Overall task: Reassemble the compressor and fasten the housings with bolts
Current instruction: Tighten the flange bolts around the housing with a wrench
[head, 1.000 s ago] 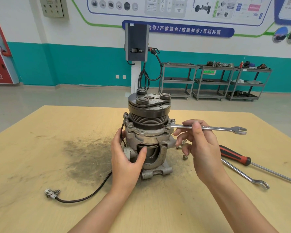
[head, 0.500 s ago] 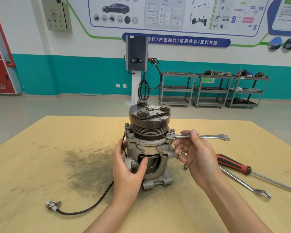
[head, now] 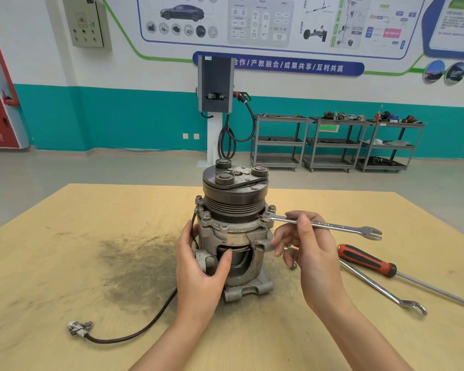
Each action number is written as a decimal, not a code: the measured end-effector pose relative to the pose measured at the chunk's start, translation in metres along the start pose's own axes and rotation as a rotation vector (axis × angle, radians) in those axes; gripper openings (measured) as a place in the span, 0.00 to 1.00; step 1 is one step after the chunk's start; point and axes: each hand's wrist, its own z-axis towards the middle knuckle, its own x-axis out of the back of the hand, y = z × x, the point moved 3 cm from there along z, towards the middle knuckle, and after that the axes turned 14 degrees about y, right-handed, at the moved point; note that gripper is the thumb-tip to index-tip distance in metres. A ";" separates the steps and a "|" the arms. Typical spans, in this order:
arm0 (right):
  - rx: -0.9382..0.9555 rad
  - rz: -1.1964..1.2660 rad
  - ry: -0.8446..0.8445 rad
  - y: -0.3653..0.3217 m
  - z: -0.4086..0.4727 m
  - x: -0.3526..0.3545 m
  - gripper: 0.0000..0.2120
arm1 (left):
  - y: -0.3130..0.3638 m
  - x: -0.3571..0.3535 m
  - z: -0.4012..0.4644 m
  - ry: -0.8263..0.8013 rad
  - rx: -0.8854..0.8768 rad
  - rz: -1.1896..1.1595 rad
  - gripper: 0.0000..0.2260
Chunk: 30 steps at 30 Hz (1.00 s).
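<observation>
Both bare forearms reach forward from the lower edge of the view, angled in toward each other. The left hand (head: 198, 266) stands on edge with its palm turned inward, pressed against the side of the compressor (head: 233, 231); the fingers curve round the far side of the body, and the thumb stretches across the front, its tip resting at the dark opening. The right hand (head: 308, 250) is raised a little higher, wrist bent, back of the hand toward us. Its thumb and forefinger pinch the shaft of a wrench (head: 322, 225), while the other fingers curl loosely underneath.
</observation>
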 end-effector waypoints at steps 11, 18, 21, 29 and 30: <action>0.074 -0.054 -0.009 -0.003 -0.007 -0.001 0.12 | -0.002 0.000 0.000 0.001 0.002 -0.006 0.37; 0.072 -0.028 -0.020 -0.006 -0.005 0.002 0.14 | -0.002 0.000 0.000 -0.001 -0.005 -0.003 0.36; 0.108 0.014 -0.008 -0.013 0.001 0.006 0.16 | -0.001 0.001 0.000 -0.001 -0.002 -0.001 0.36; 0.064 -0.600 0.034 -0.029 0.040 0.068 0.23 | 0.000 0.001 -0.001 -0.019 0.008 0.007 0.37; 0.028 -0.851 -0.037 -0.022 0.044 0.077 0.23 | 0.001 0.001 0.000 -0.019 0.006 0.005 0.37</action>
